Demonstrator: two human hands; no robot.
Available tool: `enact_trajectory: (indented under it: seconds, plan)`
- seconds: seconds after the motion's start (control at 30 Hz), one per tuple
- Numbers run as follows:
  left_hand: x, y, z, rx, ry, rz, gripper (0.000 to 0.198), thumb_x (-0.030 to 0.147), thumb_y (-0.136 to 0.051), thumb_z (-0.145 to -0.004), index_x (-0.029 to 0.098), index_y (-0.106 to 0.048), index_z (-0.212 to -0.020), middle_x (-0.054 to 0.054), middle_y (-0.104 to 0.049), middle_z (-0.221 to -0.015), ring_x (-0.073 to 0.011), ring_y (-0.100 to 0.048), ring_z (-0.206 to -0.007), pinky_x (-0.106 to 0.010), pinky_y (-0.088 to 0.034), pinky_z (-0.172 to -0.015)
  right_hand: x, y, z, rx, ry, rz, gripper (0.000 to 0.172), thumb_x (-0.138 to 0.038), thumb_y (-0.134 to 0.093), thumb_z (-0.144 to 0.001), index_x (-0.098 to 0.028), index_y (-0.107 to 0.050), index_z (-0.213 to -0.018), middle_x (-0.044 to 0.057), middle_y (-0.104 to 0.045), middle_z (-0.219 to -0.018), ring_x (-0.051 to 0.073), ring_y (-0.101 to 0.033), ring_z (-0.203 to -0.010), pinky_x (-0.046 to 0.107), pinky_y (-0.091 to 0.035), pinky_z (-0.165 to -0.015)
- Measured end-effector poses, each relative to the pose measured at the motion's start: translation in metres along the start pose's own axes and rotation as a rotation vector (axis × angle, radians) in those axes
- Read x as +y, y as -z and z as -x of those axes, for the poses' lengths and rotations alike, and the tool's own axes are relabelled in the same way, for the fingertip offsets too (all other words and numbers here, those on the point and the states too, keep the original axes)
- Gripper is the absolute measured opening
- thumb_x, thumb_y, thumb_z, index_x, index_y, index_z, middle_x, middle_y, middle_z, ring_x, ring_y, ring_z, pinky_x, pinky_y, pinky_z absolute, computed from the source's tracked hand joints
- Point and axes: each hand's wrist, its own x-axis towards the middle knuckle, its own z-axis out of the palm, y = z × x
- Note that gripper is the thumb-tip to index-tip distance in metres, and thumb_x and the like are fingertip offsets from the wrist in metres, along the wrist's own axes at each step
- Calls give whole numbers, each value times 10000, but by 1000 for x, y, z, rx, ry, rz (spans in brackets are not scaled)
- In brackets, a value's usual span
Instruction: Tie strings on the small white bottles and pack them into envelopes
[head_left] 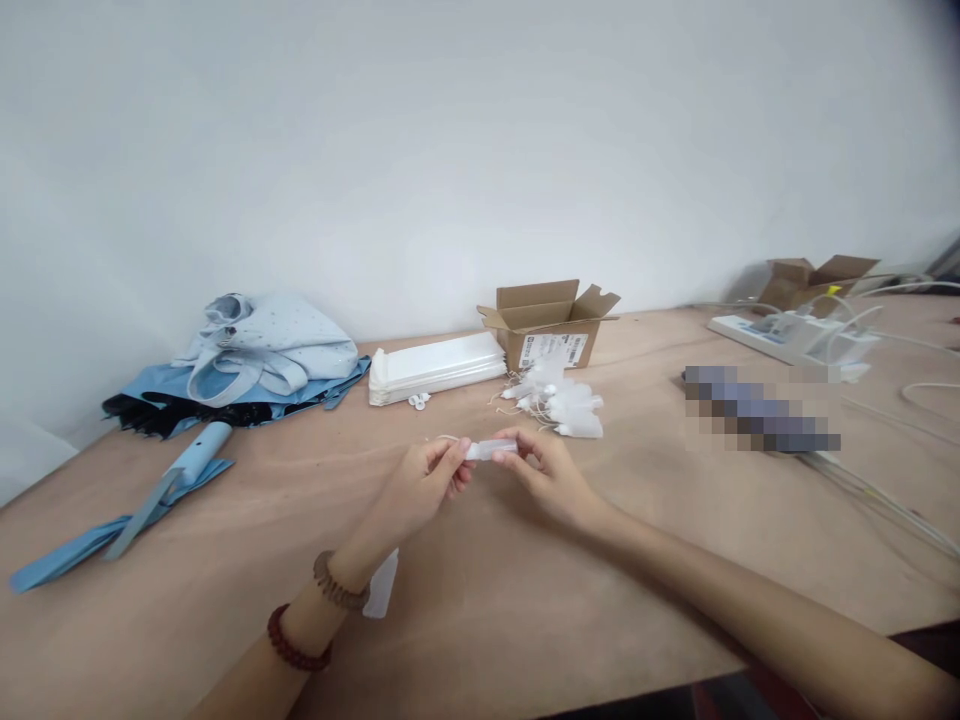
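Note:
Between my two hands is a small, narrow, translucent white piece (491, 450) with a string at its left end. My left hand (433, 472) pinches the left end between thumb and fingers. The right end is gripped by my right hand (546, 470), thumb in front. Past my right hand lies a heap of similar translucent white pieces (574, 410) with thin strings. Another flat translucent piece (382, 585) rests on the table beside my left wrist, partly hidden by it.
A stack of white envelopes (442, 365) and an open cardboard box (551, 330) stand near the wall. Blue umbrella (202, 455) and pale blue bag (277, 345) lie left. On the right are a power strip (795, 340), cables and a blurred-out object (750, 408).

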Motion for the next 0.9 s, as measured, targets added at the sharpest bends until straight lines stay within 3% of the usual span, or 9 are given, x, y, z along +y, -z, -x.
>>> enact_trajectory:
  seconds: [0.3, 0.57, 0.8, 0.9]
  plan:
    - [3, 0, 3, 27, -99, -7, 281, 420, -557, -822, 175, -615, -947, -47, -638, -903, -149, -577, -764, -256, -479, -678, -1, 3, 0, -7, -56, 7, 290, -430, -522, -850, -166, -639, -829, -8, -558, -640, 137, -482, -610, 252, -338, -566]
    - [2, 2, 2, -14, -14, -35, 421, 493, -431, -877, 147, -623, -734, -41, -628, -697, -136, -565, -602, -254, -459, -586, -3, 0, 2, 14, 35, 56, 277, -416, -524, -861, -168, -646, -874, 13, -603, -699, 151, -522, -662, 267, -369, -613]
    - [2, 3, 6, 72, -222, -219, 198, 325, -527, -851, 188, -651, -921, -57, -686, -911, -186, -621, -824, -283, -469, -757, -6, 1, 2, 7, -68, 4, 351, -498, -533, -835, -166, -636, -783, -11, -520, -625, 128, -444, -599, 250, -312, -549]
    - [4, 2, 6, 93, -238, -210, 188, 315, -532, -847, 195, -645, -937, -45, -688, -967, -182, -626, -848, -275, -466, -780, -7, 0, 2, -6, -116, -62, 376, -515, -529, -830, -163, -623, -739, -33, -437, -570, 110, -376, -549, 250, -275, -523]
